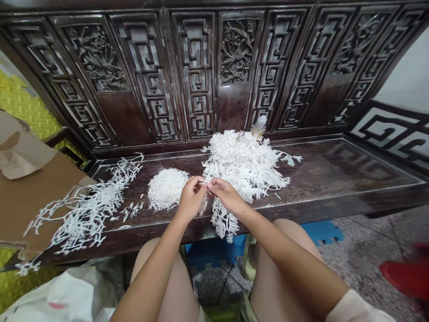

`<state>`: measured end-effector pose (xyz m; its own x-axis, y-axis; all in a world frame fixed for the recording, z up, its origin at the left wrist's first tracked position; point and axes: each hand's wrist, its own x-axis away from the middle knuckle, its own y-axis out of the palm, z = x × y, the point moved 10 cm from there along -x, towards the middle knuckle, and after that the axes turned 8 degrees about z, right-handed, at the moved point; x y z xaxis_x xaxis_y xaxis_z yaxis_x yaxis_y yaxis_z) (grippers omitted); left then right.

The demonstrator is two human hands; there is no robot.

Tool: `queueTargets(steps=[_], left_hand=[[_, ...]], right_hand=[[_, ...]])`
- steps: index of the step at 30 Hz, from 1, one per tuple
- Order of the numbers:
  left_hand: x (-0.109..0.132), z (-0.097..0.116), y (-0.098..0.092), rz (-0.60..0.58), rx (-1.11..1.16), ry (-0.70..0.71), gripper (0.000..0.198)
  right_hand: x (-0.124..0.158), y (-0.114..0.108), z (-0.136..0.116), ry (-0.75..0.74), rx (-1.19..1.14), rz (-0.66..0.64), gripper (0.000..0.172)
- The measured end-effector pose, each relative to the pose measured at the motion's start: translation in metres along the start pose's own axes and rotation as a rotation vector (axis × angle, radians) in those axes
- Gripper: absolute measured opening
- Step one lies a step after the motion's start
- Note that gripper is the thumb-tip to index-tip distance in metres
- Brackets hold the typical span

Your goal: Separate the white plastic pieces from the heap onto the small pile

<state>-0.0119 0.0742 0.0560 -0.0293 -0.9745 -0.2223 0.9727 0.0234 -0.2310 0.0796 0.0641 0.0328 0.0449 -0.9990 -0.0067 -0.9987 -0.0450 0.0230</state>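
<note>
My left hand point(193, 195) and my right hand point(226, 193) meet above the front of a dark wooden bench. Their fingertips pinch a small white branched plastic piece point(203, 182) between them. To the right and behind lies a big tangled heap of white branched plastic pieces point(239, 163), part of it hanging over the bench edge. Just left of my left hand is a rounded pile of small loose white pieces point(168, 188). Farther left, bare white branching stems point(97, 208) lie in a loose heap, with a few small bits beside them.
The carved bench back point(234, 105) rises behind the piles. A clear bottle with a white cap point(259, 125) stands behind the big heap. Brown cardboard point(33, 192) covers the left end, and a white plastic bag point(73, 290) sits below it. Blue matting point(217, 250) lies under the bench.
</note>
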Motion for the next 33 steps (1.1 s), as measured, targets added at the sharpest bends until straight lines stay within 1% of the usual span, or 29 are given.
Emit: queueTargets(steps=[2,4,7,10,13,16,18,23,26,28,29,30,31,33], left_hand=[[0.0,0.002,0.001,-0.022,-0.028,0.032,0.009],[0.001,0.006,0.001,-0.018,-0.072,0.079,0.01],[0.002,0.007,0.0,-0.004,-0.133,0.121,0.014],[0.002,-0.004,0.007,-0.041,-0.129,0.052,0.017],[0.002,-0.016,0.009,-0.031,-0.089,-0.039,0.018],[0.003,-0.022,0.012,-0.02,-0.074,-0.074,0.017],[0.004,-0.024,0.014,-0.017,-0.063,-0.099,0.016],[0.004,-0.026,0.013,0.029,-0.042,-0.136,0.017],[0.004,-0.029,0.018,0.024,-0.049,-0.167,0.02],[0.003,-0.03,0.021,0.024,-0.044,-0.183,0.02],[0.003,-0.029,0.02,0.034,-0.036,-0.183,0.019],[0.002,-0.029,0.018,0.05,-0.024,-0.183,0.019],[0.001,-0.028,0.012,0.073,-0.008,-0.184,0.017],[-0.002,-0.029,-0.005,0.134,0.05,-0.194,0.016]], right_hand=[[-0.001,0.0,0.0,-0.012,-0.001,0.01,0.02],[-0.001,-0.001,-0.002,-0.035,0.047,0.0,0.021],[0.001,-0.006,-0.011,-0.117,0.231,0.023,0.018],[0.005,-0.009,-0.022,-0.241,0.499,0.058,0.015],[0.008,-0.002,-0.024,-0.29,0.665,0.019,0.017],[0.008,0.003,-0.026,-0.313,0.735,-0.018,0.018],[0.008,0.002,-0.03,-0.346,0.77,-0.015,0.017],[0.009,0.001,-0.037,-0.419,0.866,0.02,0.017],[0.011,0.004,-0.038,-0.446,0.959,0.062,0.02],[0.01,0.002,-0.039,-0.461,1.007,0.102,0.018],[0.007,-0.004,-0.039,-0.454,1.02,0.133,0.017],[0.003,-0.014,-0.038,-0.425,1.028,0.181,0.017],[-0.002,-0.029,-0.036,-0.38,1.029,0.241,0.016],[-0.012,-0.071,-0.03,-0.224,1.015,0.409,0.017]])
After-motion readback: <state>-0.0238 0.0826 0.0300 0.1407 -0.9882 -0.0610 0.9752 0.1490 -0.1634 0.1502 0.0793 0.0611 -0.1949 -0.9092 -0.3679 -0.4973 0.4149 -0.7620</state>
